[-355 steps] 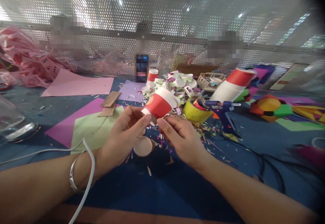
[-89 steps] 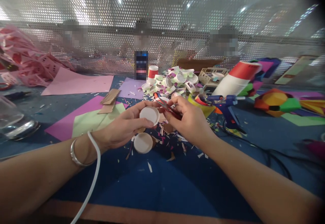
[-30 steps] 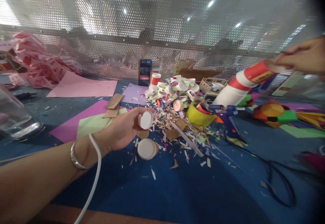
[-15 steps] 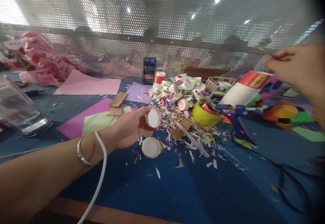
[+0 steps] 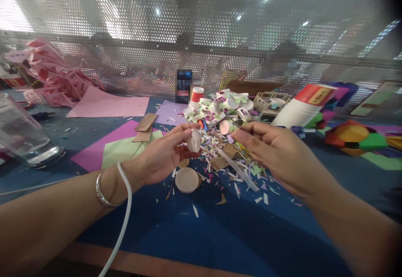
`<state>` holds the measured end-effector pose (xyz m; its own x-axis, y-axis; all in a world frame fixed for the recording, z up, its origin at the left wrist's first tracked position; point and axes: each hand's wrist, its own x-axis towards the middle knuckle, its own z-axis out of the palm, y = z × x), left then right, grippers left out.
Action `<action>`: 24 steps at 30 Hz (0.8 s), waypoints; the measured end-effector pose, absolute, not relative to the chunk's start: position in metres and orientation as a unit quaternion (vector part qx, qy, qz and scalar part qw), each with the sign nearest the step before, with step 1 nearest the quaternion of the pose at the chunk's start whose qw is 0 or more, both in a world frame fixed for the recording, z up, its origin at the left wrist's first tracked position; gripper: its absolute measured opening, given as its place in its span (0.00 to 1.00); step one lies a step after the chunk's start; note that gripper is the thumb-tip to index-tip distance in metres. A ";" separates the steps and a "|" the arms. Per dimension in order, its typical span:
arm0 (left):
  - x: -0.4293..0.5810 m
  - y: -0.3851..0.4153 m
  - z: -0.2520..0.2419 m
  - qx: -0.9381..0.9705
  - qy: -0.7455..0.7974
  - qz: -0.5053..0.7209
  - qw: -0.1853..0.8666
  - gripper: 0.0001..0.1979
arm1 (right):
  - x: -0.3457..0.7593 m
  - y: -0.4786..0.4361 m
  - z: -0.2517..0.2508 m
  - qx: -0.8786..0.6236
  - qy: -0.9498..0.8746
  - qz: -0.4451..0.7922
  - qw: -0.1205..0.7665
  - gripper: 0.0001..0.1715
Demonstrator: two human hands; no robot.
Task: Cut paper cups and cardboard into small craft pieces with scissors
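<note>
My left hand [image 5: 163, 151] grips a small white round piece [image 5: 194, 140], which looks like the cut-off bottom of a paper cup, turned partly edge-on. To its right, my right hand [image 5: 276, 151] hovers with thumb and fingers pinched; anything between the tips is too small to make out. Below the left fingers another pale round cup bottom [image 5: 187, 180] lies on the blue table. Behind both hands rises a heap of cut cup pieces [image 5: 230, 105] with green and purple paper strips. The blue glue gun [image 5: 295, 131] is mostly hidden behind my right hand.
Paper scraps [image 5: 216, 160] litter the middle. A stack of paper cups [image 5: 301, 105] leans at right, near a colourful paper shape [image 5: 354, 139]. On the left are a clear glass [image 5: 28, 130], coloured sheets [image 5: 97, 143] and a pink paper pile [image 5: 56, 72]. A perforated metal screen [image 5: 201, 26] stands behind.
My right hand has come from the far right, above the cup stack, to the middle near my left hand. The white round piece has turned from facing me to nearly edge-on.
</note>
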<state>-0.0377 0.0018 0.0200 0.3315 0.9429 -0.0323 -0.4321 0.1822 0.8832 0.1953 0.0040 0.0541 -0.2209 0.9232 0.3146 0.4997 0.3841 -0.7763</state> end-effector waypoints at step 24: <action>-0.027 -0.010 0.018 0.447 0.314 0.476 0.689 0.19 | 0.175 -0.019 0.026 -0.444 -0.735 0.387 0.335 0.18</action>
<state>-0.0271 -0.0105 0.0181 0.3491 0.9371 -0.0064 -0.3762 0.1464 0.9149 0.1754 -0.0187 0.0255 -0.3808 0.9126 0.1490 0.3940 0.3060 -0.8667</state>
